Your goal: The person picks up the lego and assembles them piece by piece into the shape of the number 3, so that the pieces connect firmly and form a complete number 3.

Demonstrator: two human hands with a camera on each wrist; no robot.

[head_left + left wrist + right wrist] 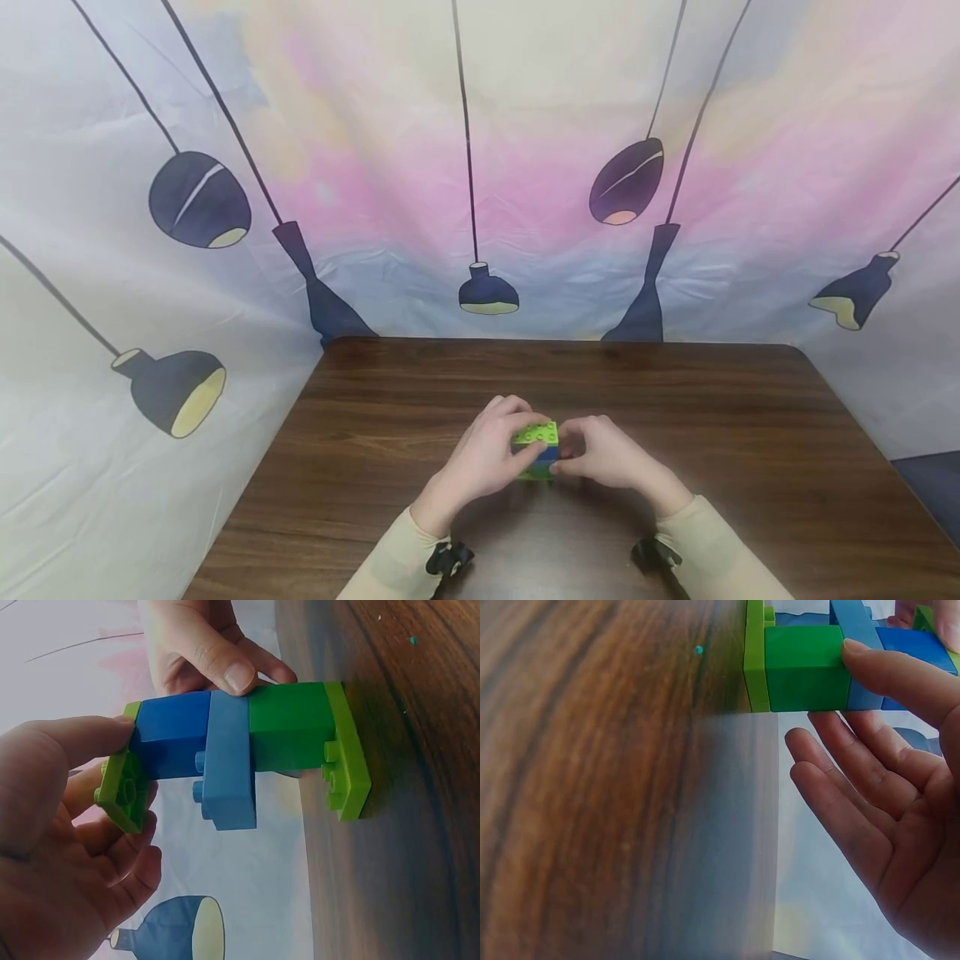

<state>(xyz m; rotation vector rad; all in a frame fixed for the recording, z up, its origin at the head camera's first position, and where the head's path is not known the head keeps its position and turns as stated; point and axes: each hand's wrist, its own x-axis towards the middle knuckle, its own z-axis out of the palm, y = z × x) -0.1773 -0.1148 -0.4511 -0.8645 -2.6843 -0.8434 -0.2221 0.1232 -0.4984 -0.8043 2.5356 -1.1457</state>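
Observation:
A tower of toy building bricks stands on the table between both hands. From the table up, the left wrist view shows a lime base piece [349, 765], a green brick [291, 727], a light blue brick [229, 787], a blue brick [174, 739] and a lime top piece [121, 787]. The light blue and lime pieces jut out past the others, their studs facing up. My left hand [486, 447] pinches the lime top piece, thumb on its near edge. Lower down, the right hand [609, 454] grips the tower, its thumb where the green and light blue bricks meet.
The brown wooden table [360, 500] extends around the tower on all sides. Behind it hangs a cloth backdrop [405, 208] printed with dark lamps. A tiny teal speck [699, 650] lies on the tabletop near the tower.

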